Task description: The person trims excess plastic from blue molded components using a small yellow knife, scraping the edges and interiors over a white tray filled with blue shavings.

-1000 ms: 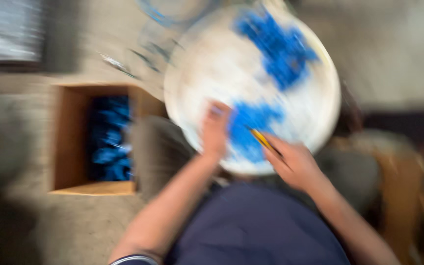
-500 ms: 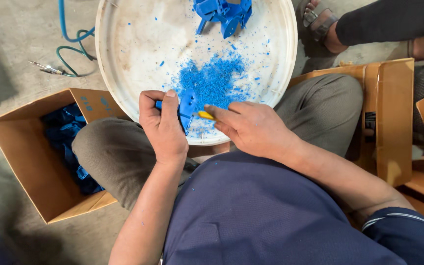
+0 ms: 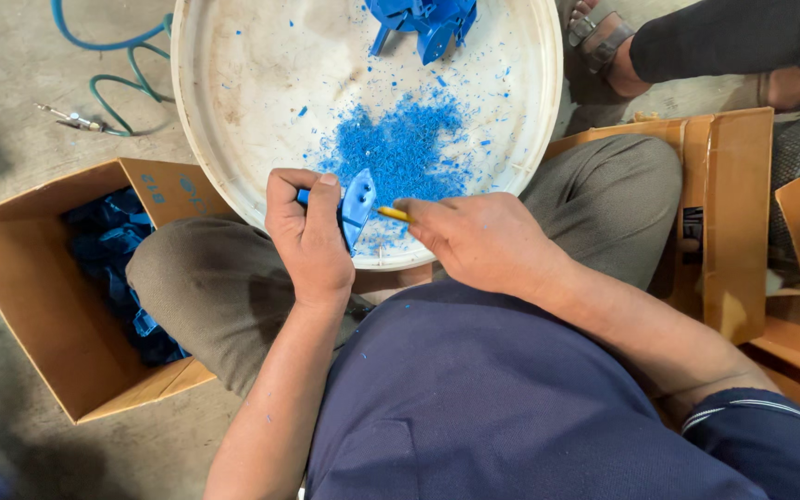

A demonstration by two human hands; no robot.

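Fingers of the left hand (image 3: pixel 309 243) are curled shut around a small blue moulded plastic part (image 3: pixel 356 206), thumb on top, holding it over the near rim of the round white tray (image 3: pixel 233 120). The right hand (image 3: pixel 485 243) pinches a thin yellow-handled tool (image 3: pixel 393 214) between thumb and forefinger, its tip touching the part's edge; the blade end is too small to make out.

That part looks light and rigid, a thin-walled moulding that probably flexes a little and could snap at its narrower edges. Gripping the thicker body, as the left hand does, seems the safest hold, leaving the rim free for the tool.

Both forearms reach forward from the body, wrists bent down over the tray's near rim, left knee below them. Blue shavings (image 3: pixel 400 148) lie heaped in the tray's middle, just beyond the part, and more blue parts (image 3: pixel 423 18) sit at the tray's far side. Left of the tray, an open cardboard box (image 3: pixel 39 306) holds further blue pieces.
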